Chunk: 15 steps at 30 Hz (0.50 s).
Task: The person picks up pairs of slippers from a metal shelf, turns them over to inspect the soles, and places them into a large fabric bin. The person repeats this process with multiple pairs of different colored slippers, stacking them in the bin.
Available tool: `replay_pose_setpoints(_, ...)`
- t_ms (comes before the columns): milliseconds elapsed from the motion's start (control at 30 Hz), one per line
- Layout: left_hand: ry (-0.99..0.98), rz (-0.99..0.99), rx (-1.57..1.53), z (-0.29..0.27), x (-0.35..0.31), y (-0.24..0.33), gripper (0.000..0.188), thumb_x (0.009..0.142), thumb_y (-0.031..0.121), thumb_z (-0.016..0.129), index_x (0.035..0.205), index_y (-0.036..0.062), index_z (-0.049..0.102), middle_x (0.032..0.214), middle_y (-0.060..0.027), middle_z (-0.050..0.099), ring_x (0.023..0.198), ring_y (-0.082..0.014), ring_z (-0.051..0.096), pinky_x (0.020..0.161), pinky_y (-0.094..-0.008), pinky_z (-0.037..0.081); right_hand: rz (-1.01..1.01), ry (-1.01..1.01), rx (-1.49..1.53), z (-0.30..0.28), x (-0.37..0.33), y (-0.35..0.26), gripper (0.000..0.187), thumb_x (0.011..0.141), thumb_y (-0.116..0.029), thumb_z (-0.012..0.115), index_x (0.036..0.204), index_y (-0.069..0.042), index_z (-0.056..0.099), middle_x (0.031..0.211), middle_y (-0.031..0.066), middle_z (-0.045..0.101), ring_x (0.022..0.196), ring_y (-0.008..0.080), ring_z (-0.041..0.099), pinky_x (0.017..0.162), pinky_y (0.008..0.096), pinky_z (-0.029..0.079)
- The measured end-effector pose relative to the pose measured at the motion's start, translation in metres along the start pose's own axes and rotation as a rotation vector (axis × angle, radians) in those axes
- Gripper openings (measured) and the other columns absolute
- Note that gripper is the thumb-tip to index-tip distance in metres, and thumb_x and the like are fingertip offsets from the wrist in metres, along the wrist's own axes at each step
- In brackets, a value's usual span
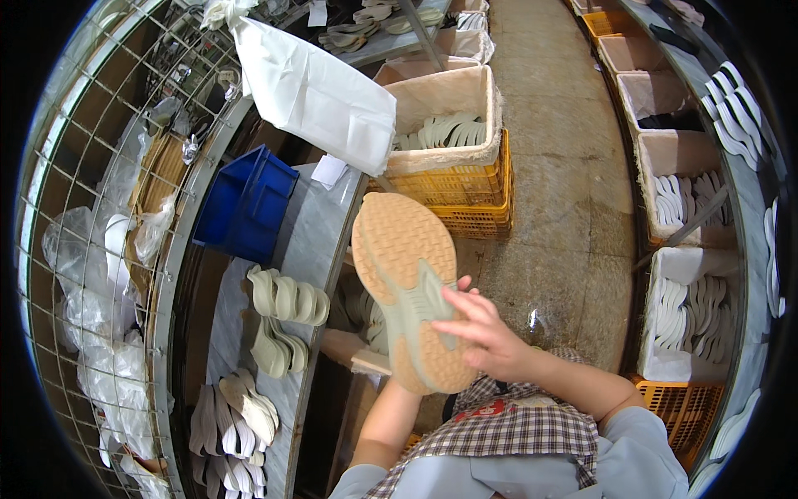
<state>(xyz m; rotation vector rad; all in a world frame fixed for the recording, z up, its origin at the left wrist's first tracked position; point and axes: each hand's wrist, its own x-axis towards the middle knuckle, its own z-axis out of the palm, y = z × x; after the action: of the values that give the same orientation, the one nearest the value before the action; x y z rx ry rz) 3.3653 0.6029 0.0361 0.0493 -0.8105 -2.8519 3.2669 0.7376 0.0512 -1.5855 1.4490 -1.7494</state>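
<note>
A shoe sole (407, 249) with tan textured patches and a pale green-grey middle stands tilted up in front of me, its tread facing me. My left hand (404, 399) holds it from behind near the heel; the sole hides those fingers. Across the heel and the middle part lies my right hand (490, 333), its fingers stretched out and touching the tread edge. On the grey bench to the left sit pale green soles (287, 299) in a row, with white and grey soles (241, 416) nearer to me.
A blue bin (245, 204) stands on the bench (320, 216) beside a wire mesh (91, 166). Ahead, a cloth-lined yellow crate (465, 187) holds soles. More lined crates (686, 291) with soles line the right side below a shelf. White wrapping (316, 91) hangs at upper left.
</note>
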Motion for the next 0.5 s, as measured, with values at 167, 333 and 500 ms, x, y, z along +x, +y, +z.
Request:
replay_pose_setpoints(167, 0.072, 0.056, -0.339, -0.007, -0.01, -0.006, 0.052, 0.099, 0.044, 0.034, 0.136, 0.0082, 0.04, 0.133, -0.0088, 0.047, 0.128, -0.0242, 0.04, 0.109, -0.0413, 0.034, -0.025, -0.063, 0.045, 0.006, 0.002, -0.007, 0.045, 0.095, -0.037, 0.048, 0.13, -0.008, 0.053, 0.15, 0.0159, 0.027, 0.138, 0.0372, 0.015, 0.112, 0.0495, 0.013)
replay_pose_setpoints(333, 0.122, 0.148, -0.177, -0.008, -0.013, -0.001, 0.048, 0.098, 0.039, 0.038, 0.133, 0.0059, 0.044, 0.129, -0.013, 0.05, 0.124, -0.0274, 0.045, 0.104, -0.0392, 0.04, -0.113, 0.023, 0.239, 0.007, 0.003, -0.006, 0.056, 0.099, -0.046, 0.03, 0.128, -0.004, 0.052, 0.145, 0.0183, 0.034, 0.138, 0.0326, 0.023, 0.113, 0.0455, 0.013)
replay_pose_setpoints(500, -0.025, 0.119, -0.275, 0.001, -0.007, 0.009, 0.058, 0.093, 0.033, 0.052, 0.14, 0.0057, 0.031, 0.132, -0.0194, 0.043, 0.119, -0.0336, 0.046, 0.102, -0.0389, 0.044, -0.076, 0.075, 0.29, 0.004, -0.005, -0.011, 0.057, 0.101, -0.042, 0.022, 0.124, 0.0, 0.053, 0.14, 0.0189, 0.041, 0.133, 0.031, 0.034, 0.111, 0.0424, 0.023)
